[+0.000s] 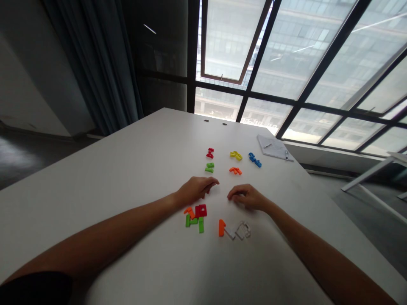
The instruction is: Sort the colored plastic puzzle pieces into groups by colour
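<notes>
My left hand (195, 189) rests on the white table (127, 169) with its fingers curled together; nothing shows in them. My right hand (246, 196) lies a little to its right, fingers also curled down onto the table. Just behind my left wrist lies a cluster of orange, red and green plastic pieces (195, 215). Near my right wrist lie an orange piece (221, 227) and clear pieces (239, 231). Farther out are a red piece (210, 153), a green piece (209, 167), a yellow piece (235, 155), an orange piece (235, 170) and a blue piece (255, 159).
A notepad with a pen (274, 148) lies at the table's far right corner. Large windows stand behind the table, a dark curtain (95, 63) at the left. Another white table's leg (375, 173) shows at the right.
</notes>
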`<state>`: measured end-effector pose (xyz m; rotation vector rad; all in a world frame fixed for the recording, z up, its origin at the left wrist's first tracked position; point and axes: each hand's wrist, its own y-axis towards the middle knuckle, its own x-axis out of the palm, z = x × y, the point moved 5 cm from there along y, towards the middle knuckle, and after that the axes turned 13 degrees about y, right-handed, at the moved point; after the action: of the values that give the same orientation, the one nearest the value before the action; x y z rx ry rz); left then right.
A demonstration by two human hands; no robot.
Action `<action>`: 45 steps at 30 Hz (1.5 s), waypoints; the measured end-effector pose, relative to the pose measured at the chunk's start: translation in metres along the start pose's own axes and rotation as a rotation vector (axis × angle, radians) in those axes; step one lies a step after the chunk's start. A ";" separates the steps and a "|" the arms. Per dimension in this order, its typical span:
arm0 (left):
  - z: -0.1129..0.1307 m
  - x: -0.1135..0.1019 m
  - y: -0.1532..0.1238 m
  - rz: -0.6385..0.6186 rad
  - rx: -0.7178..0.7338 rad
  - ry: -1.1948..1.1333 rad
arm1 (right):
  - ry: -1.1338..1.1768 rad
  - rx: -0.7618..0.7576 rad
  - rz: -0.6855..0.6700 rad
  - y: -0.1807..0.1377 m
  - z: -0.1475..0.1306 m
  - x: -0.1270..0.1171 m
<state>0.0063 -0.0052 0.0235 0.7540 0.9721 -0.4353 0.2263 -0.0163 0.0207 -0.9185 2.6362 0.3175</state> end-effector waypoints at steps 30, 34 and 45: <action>0.009 -0.001 0.000 0.092 0.078 0.228 | 0.299 0.132 0.220 0.015 0.001 0.024; 0.011 -0.004 0.001 0.096 0.077 0.231 | 0.358 0.115 0.244 0.015 0.007 0.023; 0.010 -0.006 0.000 0.087 0.013 0.271 | 0.264 0.031 0.355 0.011 0.010 0.025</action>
<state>0.0092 -0.0129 0.0323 0.8786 1.1845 -0.2674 0.2033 -0.0184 0.0035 -0.5057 3.0391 0.2512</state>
